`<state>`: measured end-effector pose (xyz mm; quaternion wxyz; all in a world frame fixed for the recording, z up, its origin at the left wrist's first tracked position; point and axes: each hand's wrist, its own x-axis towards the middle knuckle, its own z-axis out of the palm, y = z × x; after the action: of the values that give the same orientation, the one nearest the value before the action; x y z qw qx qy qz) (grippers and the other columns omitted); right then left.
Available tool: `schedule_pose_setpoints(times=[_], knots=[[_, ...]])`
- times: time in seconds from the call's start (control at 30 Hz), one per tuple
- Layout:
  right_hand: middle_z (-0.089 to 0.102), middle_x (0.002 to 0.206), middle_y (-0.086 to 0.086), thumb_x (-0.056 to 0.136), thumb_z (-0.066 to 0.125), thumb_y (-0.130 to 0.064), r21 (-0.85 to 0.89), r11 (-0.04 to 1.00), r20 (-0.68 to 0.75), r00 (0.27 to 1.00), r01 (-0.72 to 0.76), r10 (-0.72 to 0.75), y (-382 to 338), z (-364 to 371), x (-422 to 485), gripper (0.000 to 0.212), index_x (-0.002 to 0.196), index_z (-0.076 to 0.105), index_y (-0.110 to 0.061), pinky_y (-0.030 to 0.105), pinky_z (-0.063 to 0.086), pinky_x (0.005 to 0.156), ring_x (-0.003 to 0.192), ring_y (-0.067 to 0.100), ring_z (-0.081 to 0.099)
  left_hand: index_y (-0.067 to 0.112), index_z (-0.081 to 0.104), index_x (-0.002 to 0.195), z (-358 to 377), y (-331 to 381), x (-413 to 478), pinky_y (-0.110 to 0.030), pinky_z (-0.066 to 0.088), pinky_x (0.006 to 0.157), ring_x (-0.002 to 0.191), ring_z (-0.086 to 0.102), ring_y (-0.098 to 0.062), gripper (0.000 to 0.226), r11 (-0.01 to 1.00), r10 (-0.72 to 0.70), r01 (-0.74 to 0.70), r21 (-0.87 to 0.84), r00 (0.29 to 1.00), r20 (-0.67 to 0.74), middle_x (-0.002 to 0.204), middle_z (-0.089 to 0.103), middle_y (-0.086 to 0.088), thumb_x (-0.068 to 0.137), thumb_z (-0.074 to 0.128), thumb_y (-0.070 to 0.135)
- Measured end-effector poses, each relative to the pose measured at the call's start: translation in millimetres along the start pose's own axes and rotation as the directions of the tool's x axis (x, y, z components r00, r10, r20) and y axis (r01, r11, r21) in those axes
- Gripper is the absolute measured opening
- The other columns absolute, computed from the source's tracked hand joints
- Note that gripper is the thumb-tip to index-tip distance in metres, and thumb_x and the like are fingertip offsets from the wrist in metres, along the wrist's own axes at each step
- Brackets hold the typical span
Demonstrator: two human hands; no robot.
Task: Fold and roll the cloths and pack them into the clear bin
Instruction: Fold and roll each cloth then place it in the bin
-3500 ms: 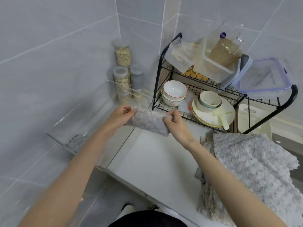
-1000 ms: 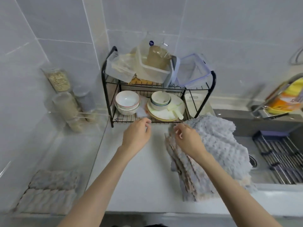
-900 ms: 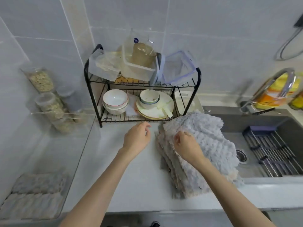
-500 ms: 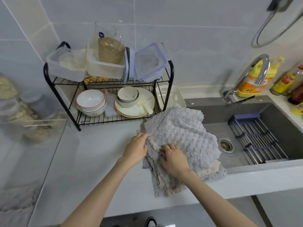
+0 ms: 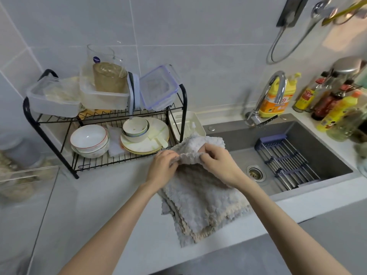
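The step in hand looked like the start of a fold: the top cloth (image 5: 195, 154) was held up by its far edge above the pile (image 5: 202, 207), which lay under and just nearer than both hands, on the counter (image 5: 103, 199) beside the sink (image 5: 321, 153). The left hand (image 5: 161, 167) and right hand (image 5: 218, 163) sat close together, each with fingers curled and pinching that raised edge. The next move probably called for drawing the edge toward the body to halve the cloth, rolling it, then carrying it to the bin (image 5: 27, 172), well to the left of the left hand.
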<state>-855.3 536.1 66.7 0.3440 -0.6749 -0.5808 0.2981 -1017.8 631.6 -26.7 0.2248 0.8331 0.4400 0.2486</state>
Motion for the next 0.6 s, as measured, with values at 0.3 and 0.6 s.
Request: schedule_pose_setpoints(times=[0.3, 0.6], knots=[[0.039, 0.077, 0.010, 0.083, 0.050, -0.024, 0.538, 0.826, 0.016, 0.982, -0.165, 0.186, -34.5, -11.0, 18.0, 0.010, 0.084, 0.051, -0.014, 0.027, 0.025, 0.050, 0.062, 0.020, 0.034, 0.027, 0.061, 0.092, -106.5, 9.1, -14.1, -0.028, 0.046, 0.074, 0.085, 0.061, -0.016, 0.010, 0.832, -0.179, 0.143, -0.536, 0.984, -0.015, 0.092, 0.066, -0.006, 0.095, 0.052, 0.027], [0.038, 0.059, -0.003, 0.094, 0.045, -0.014, 0.252, 0.911, 0.418, 0.885, -0.327, 0.203, -42.7, 67.8, 26.1, 0.007, 0.090, 0.051, -0.014, 0.020, 0.022, 0.039, 0.044, 0.009, 0.032, 0.007, 0.063, 0.091, -181.7, -36.0, -95.3, -0.009, 0.034, 0.055, 0.066, 0.051, 0.002, 0.021, 0.896, -0.367, 0.397, -0.201, 0.914, 0.172, 0.079, 0.061, -0.004, 0.094, 0.054, 0.026]])
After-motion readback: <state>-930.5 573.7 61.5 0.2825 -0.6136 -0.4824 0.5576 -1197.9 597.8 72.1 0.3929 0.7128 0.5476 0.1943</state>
